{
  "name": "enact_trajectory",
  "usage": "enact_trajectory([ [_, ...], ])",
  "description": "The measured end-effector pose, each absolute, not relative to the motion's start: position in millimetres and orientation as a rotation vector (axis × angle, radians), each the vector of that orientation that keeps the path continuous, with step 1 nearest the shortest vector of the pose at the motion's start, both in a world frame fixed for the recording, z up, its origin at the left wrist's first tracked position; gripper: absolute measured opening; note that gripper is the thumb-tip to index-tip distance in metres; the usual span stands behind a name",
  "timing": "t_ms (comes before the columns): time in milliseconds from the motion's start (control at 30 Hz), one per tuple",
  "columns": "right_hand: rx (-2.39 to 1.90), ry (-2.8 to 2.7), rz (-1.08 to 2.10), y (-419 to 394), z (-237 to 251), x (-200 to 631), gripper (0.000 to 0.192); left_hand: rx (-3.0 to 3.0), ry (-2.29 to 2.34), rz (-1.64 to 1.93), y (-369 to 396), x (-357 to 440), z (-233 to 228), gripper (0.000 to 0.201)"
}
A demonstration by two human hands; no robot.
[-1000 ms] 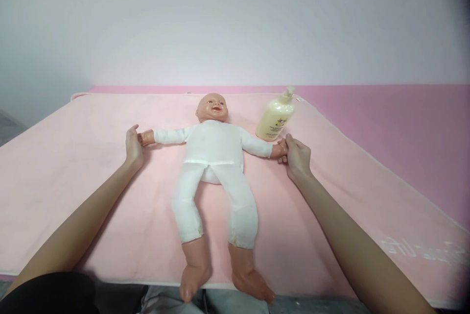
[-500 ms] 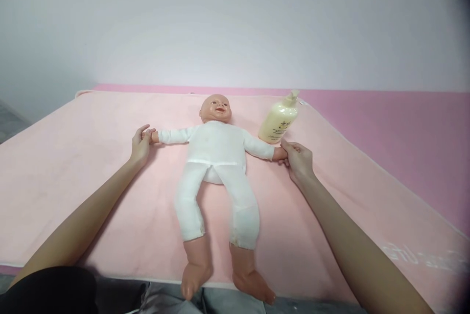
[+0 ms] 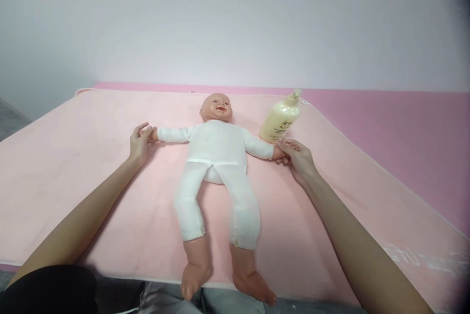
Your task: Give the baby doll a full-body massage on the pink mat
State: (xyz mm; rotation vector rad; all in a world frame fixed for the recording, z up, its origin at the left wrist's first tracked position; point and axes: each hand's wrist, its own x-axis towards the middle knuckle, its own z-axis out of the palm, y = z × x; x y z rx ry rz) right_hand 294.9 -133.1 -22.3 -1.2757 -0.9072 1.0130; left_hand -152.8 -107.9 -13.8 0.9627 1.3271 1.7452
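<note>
A baby doll [image 3: 217, 142] with a white cloth body lies on its back, its head away from me and its arms stretched out sideways. My left hand [image 3: 140, 143] grips the doll's small hand on the left between thumb and fingers. On the other side, my right hand [image 3: 299, 158] is closed around the doll's other hand, thumb on top and fingers beneath. Close beyond my right hand stands a pale yellow pump bottle [image 3: 279, 120], beside the doll's arm.
A light pink towel [image 3: 121, 216] is spread under the doll, over a darker pink surface [image 3: 385, 142] that shows at the right and back. Behind it rises a pale wall [image 3: 235, 25]. The doll's feet reach the towel's near edge.
My right hand has shifted slightly on the doll's hand, its thumb moving a little toward the doll's wrist. My left hand keeps its hold, and the doll lies almost exactly as before.
</note>
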Motion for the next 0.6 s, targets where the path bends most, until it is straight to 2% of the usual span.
enact_trajectory([
  [67,-1.290,-0.889,1.012,-131.8,-23.4,296.3,0.036,1.011,1.348,1.730,-106.9,-154.7,-16.6,0.048],
  [233,-1.329,-0.858,1.034,-130.8,-23.0,296.1,0.021,1.050,1.355,1.735,-104.3,-157.5,-21.5,0.033],
  [367,-1.339,-0.847,1.029,-133.3,-20.1,294.9,0.014,1.001,1.325,1.742,-106.6,-153.5,-16.8,0.029],
  [600,-1.302,-0.898,1.028,-134.0,-17.3,292.7,0.020,0.998,1.328,1.712,-107.4,-153.1,-15.1,0.037],
])
